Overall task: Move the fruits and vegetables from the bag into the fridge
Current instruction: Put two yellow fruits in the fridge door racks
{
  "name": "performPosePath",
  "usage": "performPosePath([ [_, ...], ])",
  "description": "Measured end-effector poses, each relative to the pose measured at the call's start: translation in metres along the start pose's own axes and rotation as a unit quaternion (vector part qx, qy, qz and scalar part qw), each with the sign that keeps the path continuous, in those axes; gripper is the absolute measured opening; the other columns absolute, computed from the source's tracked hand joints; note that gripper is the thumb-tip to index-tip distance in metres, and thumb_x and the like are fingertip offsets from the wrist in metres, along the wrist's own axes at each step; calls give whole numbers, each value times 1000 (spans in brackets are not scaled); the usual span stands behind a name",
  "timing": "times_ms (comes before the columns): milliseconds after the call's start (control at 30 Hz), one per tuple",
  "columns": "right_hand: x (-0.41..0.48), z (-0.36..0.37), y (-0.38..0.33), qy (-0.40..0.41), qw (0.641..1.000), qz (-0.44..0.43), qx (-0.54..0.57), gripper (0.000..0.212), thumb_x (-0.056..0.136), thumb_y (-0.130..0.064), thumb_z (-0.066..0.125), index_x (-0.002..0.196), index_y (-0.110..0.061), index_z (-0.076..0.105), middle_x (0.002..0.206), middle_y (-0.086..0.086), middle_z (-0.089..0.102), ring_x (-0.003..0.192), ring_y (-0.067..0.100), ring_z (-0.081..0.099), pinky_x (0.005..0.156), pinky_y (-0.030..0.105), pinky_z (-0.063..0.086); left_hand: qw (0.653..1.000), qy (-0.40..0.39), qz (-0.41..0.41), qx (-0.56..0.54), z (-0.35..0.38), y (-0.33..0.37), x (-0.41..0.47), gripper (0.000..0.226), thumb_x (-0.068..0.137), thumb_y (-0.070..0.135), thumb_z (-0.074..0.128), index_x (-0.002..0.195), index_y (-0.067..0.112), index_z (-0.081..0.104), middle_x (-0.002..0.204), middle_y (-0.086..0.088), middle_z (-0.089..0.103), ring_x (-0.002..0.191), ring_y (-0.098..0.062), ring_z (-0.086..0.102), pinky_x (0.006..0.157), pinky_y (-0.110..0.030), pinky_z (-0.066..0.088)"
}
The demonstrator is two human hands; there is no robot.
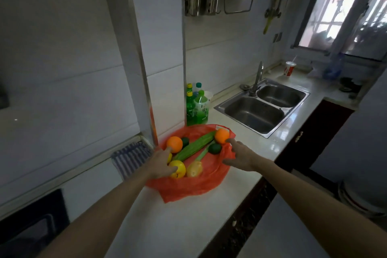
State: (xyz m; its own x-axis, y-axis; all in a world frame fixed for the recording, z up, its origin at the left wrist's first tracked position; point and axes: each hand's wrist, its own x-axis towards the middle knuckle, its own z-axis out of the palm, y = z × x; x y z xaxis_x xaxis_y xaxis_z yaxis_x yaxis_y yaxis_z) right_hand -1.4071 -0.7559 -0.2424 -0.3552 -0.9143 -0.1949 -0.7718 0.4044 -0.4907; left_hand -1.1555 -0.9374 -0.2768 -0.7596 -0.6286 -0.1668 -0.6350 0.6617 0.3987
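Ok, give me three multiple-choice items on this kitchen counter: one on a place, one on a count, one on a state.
1. Where does the red bag lie?
A. In the sink
B. On the white counter, left of the sink
C. On the floor

2. How many oranges show on the bag?
A. One
B. Two
C. Four

3. What is the right hand doing?
A. Reaching open-fingered toward an orange
B. Turning the tap
C. Lifting a bottle

Answers:
1 B, the bag is spread on the counter beside the sink.
2 B, one orange by the left hand, another orange at the right fingertips.
3 A, its fingers are spread, closed on nothing.
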Motion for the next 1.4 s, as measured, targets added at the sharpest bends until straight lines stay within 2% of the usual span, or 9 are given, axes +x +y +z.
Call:
performPosePath([
  [200, 62, 22, 19, -74, 997, -28, 5, 75, 82, -39, 67, 142, -19, 28, 134, 8, 42, 118, 27, 48, 96, 35, 45, 999, -23, -36, -7, 19, -6, 35, 72, 69, 50, 57, 128, 11, 42, 106, -13, 50, 103, -29, 49, 85, -41, 43],
  [300, 90, 41, 25, -99, 994, -44, 4, 75, 80, -41, 70, 140, -18, 31, 133, 8, 45, 117, 24, 49, 94, 31, 44, 999, -21, -48, 0, 32, -10, 50, 63, 78, 40, 67, 127, 9, 42, 104, -10, 45, 106, -29, 46, 86, -39, 41],
  [533, 129, 91, 22, -146, 988, -42, 13, 90, 84, -41, 68, 151, -17, 14, 142, 14, 34, 131, 31, 41, 104, 33, 38, 996, -52, -72, 11, 61, -22, 73, 78, 77, 47, 64, 142, 19, 31, 132, -12, 37, 116, -34, 43, 93, -45, 42],
  [667, 141, 117, 23, -170, 984, -51, -5, 93, 82, -46, 69, 151, -14, 15, 143, 16, 30, 132, 34, 38, 103, 34, 38, 994, -71, -81, 26, 75, -29, 80, 83, 80, 43, 65, 148, 23, 22, 146, -12, 27, 127, -37, 35, 102, -45, 38],
  [833, 150, 133, 24, -194, 979, -60, -13, 96, 78, -50, 70, 150, -18, 17, 145, 16, 27, 134, 36, 33, 105, 38, 36, 993, -82, -87, 18, 80, -38, 84, 79, 77, 42, 66, 144, 25, 28, 141, -11, 32, 122, -38, 40, 99, -43, 39],
  [967, 156, 139, 26, -195, 978, -79, -18, 96, 73, -49, 75, 147, -17, 23, 139, 17, 32, 130, 37, 36, 103, 37, 37, 994, -75, -78, 0, 88, -37, 85, 76, 76, 36, 67, 142, 20, 33, 137, -13, 38, 121, -36, 42, 98, -41, 39],
  [1133, 158, 144, 27, -201, 976, -81, -22, 92, 73, -48, 76, 145, -20, 27, 136, 15, 33, 129, 38, 34, 104, 40, 36, 995, -51, -77, -31, 87, -29, 88, 81, 65, 39, 55, 139, 11, 39, 136, -15, 44, 125, -30, 42, 99, -34, 36],
  [1267, 157, 145, 27, -204, 975, -81, -21, 95, 71, -49, 76, 147, -21, 24, 141, 15, 28, 132, 39, 29, 107, 45, 35, 996, -35, -77, -30, 88, -28, 89, 72, 76, 26, 70, 139, 10, 39, 136, -15, 43, 125, -31, 42, 100, -34, 35],
  [1400, 153, 154, 25, -180, 979, -88, -33, 96, 70, -48, 77, 145, -17, 26, 140, 17, 28, 128, 41, 30, 107, 44, 32, 997, -17, -72, -28, 87, -25, 86, 71, 76, 23, 73, 138, 12, 40, 135, -14, 44, 125, -29, 42, 100, -33, 34],
])
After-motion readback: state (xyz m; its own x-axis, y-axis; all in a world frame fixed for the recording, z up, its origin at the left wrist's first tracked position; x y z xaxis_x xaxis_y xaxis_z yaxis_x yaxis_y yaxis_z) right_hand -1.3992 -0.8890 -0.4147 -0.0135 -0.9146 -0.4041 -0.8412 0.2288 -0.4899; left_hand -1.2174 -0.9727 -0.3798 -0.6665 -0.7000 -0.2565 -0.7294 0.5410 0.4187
